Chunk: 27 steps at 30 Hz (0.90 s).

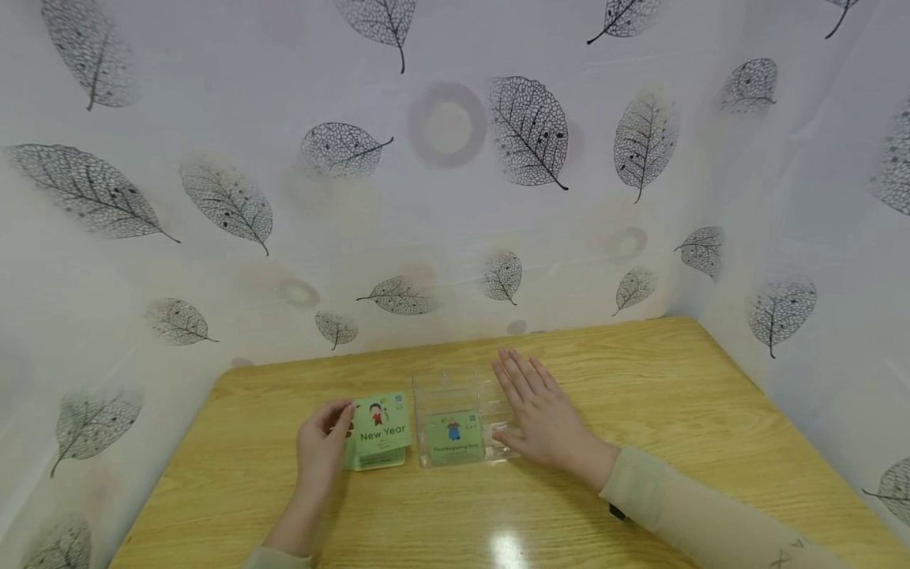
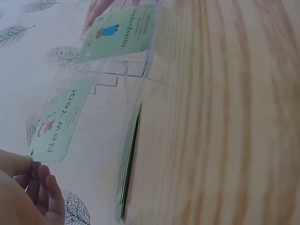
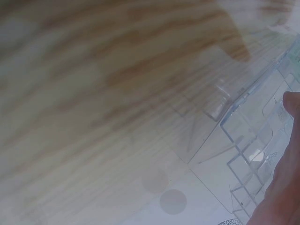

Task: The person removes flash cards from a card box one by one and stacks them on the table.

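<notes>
Between thumb and fingers, my left hand (image 1: 322, 442) pinches a green New Year card (image 1: 384, 425) by its corner, lifted above a small stack of cards (image 2: 126, 164) on the table. Just right of it is a clear plastic holder (image 1: 446, 379). A green Thanksgiving Day card (image 1: 455, 449) stands in the holder's left part, facing me. My right hand (image 1: 543, 415) rests at the holder's right side with its fingers straight. In the right wrist view, clear stepped compartments (image 3: 248, 154) show beside that hand; whether its palm presses on them I cannot tell.
The wooden table (image 1: 398, 521) runs back to a pale curtain (image 1: 455, 213) printed with dark leaves, which also hangs at both sides. A small black object (image 1: 617, 512) shows under the right sleeve.
</notes>
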### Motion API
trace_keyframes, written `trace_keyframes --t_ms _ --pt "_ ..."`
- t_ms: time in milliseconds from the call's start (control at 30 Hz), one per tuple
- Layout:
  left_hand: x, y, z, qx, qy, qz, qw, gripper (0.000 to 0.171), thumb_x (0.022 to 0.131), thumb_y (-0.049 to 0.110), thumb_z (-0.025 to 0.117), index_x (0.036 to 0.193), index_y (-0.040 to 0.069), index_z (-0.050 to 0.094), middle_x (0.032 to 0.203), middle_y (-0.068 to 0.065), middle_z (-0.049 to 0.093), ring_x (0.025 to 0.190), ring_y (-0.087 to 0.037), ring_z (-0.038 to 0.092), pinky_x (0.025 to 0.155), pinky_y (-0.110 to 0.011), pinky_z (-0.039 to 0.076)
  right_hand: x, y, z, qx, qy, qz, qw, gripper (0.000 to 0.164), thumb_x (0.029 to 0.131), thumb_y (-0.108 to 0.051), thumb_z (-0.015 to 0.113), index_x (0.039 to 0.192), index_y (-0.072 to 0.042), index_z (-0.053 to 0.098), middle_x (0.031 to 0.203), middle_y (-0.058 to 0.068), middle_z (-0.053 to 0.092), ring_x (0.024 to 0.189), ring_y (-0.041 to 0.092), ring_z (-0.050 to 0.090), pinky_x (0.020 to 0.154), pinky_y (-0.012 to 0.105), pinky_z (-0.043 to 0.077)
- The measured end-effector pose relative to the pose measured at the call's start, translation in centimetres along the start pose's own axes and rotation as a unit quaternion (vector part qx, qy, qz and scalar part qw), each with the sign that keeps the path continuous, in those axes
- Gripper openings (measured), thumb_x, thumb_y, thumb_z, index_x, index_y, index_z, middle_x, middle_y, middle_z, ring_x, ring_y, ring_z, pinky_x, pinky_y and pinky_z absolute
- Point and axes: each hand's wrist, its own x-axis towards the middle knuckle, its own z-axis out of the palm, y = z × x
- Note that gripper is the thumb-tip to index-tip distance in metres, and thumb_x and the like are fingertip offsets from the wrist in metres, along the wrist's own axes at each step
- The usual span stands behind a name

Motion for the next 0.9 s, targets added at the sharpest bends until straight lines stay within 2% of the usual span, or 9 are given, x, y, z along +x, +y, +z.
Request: trace_keyframes --t_ms 300,533,800,900 --pt "0.3 -0.3 -0.5 -0.001 -0.003 0.003 1.0 0.027 0.108 0.011 0.062 0.127 -0.007 0.069 0.118 -0.022 0.074 0.081 0.005 0.06 0.074 -0.014 0.057 0.0 0.0 0.0 -0.01 0.004 0.0 1.0 0.11 0.097 -0.073 0.055 0.168 0.0 0.014 0.177 0.021 0.016 0.166 0.036 0.011 0.135 0.054 0.016" --pt "0.7 -0.9 -0.8 0.004 -0.011 0.0 0.9999 0.027 0.108 0.011 0.061 0.127 -0.008 0.068 0.116 -0.02 0.074 0.081 0.004 0.061 0.073 -0.013 0.056 -0.1 0.0 -0.1 -0.006 0.001 0.0 1.0 0.109 0.098 -0.072 0.055 0.168 0.0 0.014 0.178 0.02 0.007 0.166 0.036 0.01 0.135 0.054 0.015" --pt "1.0 -1.5 -1.1 0.015 -0.017 -0.015 0.9996 0.025 0.108 0.009 0.061 0.126 -0.006 0.069 0.111 -0.013 0.074 0.081 0.002 0.062 0.074 -0.013 0.056 -0.1 0.0 0.0 -0.005 -0.001 0.002 1.0 0.109 0.098 -0.072 0.055 0.168 -0.001 0.014 0.178 0.019 0.005 0.167 0.036 0.009 0.135 0.054 0.014" --pt "1.2 -1.6 -1.2 0.016 -0.02 -0.014 0.9996 0.025 0.107 0.009 0.061 0.126 -0.007 0.068 0.11 -0.013 0.075 0.08 0.002 0.062 0.074 -0.014 0.057 0.0 0.0 0.0 -0.011 0.003 0.001 1.0 0.109 0.098 -0.073 0.055 0.168 -0.001 0.014 0.178 0.02 0.009 0.166 0.036 0.01 0.135 0.054 0.015"
